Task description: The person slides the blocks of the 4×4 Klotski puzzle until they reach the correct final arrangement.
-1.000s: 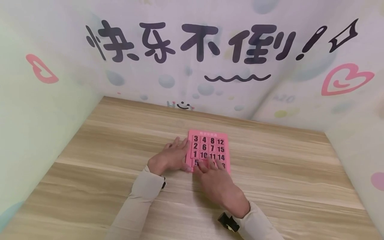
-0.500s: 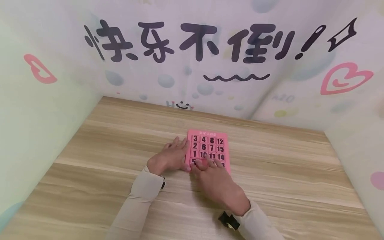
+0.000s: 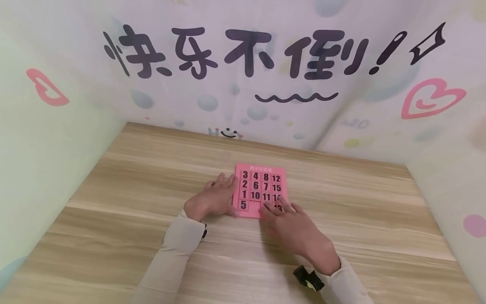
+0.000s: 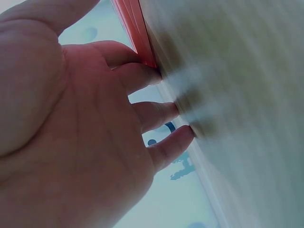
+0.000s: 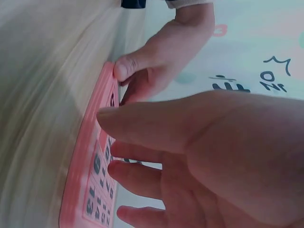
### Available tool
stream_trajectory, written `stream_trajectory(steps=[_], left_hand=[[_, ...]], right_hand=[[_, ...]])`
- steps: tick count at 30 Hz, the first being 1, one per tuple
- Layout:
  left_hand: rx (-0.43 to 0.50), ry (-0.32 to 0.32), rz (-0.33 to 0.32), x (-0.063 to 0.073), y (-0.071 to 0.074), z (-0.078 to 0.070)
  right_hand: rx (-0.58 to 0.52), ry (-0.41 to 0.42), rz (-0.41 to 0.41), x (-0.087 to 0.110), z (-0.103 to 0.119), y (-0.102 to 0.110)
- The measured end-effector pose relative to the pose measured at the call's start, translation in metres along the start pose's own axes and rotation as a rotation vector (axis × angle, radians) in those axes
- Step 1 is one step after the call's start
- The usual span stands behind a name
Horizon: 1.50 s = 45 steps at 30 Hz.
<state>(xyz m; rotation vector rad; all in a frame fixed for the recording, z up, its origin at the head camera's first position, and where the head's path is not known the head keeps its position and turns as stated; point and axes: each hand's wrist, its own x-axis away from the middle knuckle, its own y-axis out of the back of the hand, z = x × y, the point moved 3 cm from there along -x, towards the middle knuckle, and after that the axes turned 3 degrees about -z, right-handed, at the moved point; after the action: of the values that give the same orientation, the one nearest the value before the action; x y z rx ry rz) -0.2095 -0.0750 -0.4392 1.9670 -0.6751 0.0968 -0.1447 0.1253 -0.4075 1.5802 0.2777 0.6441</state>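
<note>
A pink sliding number puzzle lies flat on the table in the head view. Its bottom row has the 5 tile at left with a gap beside it. My left hand rests along the puzzle's left side, its thumb at the near-left corner; in the left wrist view its fingers are spread, some tips against the tabletop. My right hand lies over the near-right part, fingertips touching the lower tiles and partly hiding them. The 9 tile and 13 tile show beneath its fingers in the right wrist view.
The wood-grain table surrounds the puzzle. A printed white backdrop with large dark characters stands behind it, and pale walls flank both sides.
The 5 tile has slid slightly left into its column. My right hand has moved right, off the 5 tile, uncovering the gap. My left hand stays at the puzzle's side.
</note>
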Motion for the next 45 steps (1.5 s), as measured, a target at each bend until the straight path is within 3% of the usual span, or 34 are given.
stream_trajectory(steps=[8, 24, 39, 45], left_hand=[[-0.010, 0.008, 0.001, -0.0014, 0.0009, 0.0025], [0.008, 0.004, 0.000, -0.0013, -0.0030, -0.0013], [0.002, 0.005, 0.006, -0.0046, 0.0007, -0.0014], [0.006, 0.019, 0.013, -0.0036, -0.0010, -0.0001]], right_hand=[[-0.020, -0.016, -0.001, 0.0019, -0.0055, 0.0042], [0.023, -0.048, 0.100, 0.0036, -0.0027, -0.0030], [0.097, -0.012, 0.009, -0.0002, 0.0001, -0.0021], [0.066, -0.001, -0.014, -0.0014, 0.0028, -0.0040]])
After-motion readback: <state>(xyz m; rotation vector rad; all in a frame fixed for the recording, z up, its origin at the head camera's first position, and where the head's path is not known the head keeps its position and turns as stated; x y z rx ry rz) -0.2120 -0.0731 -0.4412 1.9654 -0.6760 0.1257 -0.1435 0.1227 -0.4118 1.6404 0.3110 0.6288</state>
